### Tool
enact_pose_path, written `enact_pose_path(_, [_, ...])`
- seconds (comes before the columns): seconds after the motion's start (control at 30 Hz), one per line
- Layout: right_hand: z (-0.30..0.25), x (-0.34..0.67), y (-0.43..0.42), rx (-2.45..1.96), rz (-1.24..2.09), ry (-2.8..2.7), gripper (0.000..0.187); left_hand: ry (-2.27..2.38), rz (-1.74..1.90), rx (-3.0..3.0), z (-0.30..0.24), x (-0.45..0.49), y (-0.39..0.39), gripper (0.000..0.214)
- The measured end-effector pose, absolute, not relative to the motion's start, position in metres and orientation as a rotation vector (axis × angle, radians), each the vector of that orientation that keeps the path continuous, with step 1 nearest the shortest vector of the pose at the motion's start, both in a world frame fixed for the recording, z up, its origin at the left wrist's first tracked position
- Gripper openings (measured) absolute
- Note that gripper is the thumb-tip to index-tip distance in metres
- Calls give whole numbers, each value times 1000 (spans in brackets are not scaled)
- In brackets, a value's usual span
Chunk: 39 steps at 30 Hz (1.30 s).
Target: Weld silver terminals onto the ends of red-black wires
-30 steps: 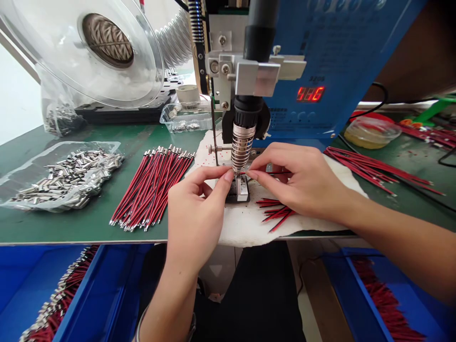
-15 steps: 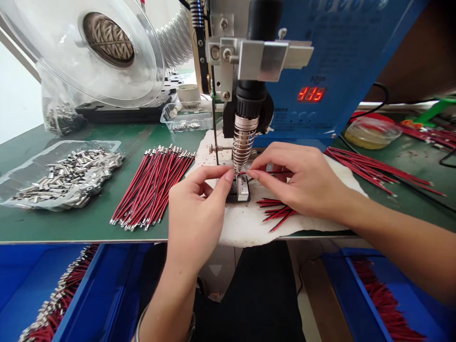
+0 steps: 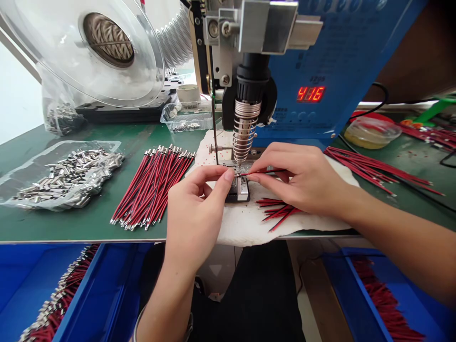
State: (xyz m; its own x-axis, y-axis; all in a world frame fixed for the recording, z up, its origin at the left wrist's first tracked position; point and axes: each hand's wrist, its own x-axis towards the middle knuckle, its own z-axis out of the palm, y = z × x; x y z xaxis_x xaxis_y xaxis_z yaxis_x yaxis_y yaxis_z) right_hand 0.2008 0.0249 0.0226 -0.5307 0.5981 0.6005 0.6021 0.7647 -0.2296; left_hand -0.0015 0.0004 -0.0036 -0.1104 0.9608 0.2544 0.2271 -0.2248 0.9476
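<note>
Head view: right hand (image 3: pixel 302 183) pinches thin red-and-black wire (image 3: pixel 243 174), red end poking out leftward, below coiled silver metal spring (image 3: pixel 244 135). Left hand (image 3: pixel 195 213) has thumb and forefinger pressed together, contents hidden.

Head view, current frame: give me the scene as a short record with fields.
Left hand: fingertips pinched over the jig; what they grip is mostly hidden
Right hand: pinches a wire that reaches toward the left fingertips
Iron: above the wire; contact unclear
Display: 416
Left of left hand: wire bundle, then metal parts
</note>
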Motion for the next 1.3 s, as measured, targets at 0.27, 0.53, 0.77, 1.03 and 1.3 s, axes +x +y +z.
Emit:
enact_pose_path(0.27, [20,203,28,-849,-12,-2289,11,1354,1368,1490,-3,-2,-1,19])
enact_pose_path(0.53, [21,205,30,-771,-16,-2310,17,1367,1371,1511,-4,-2,0,22])
enact_pose_path(0.77, [19,205,30,-803,-17,-2303,18,1368,1378,1519,-2,-1,-1,22])
enact_pose_path(1.03, [21,203,28,-790,-31,-2300,19,1299,1399,1405,2,2,0,26])
enact_pose_path(1.3, [20,204,29,-811,-15,-2306,19,1319,1376,1420,6,3,0,26])
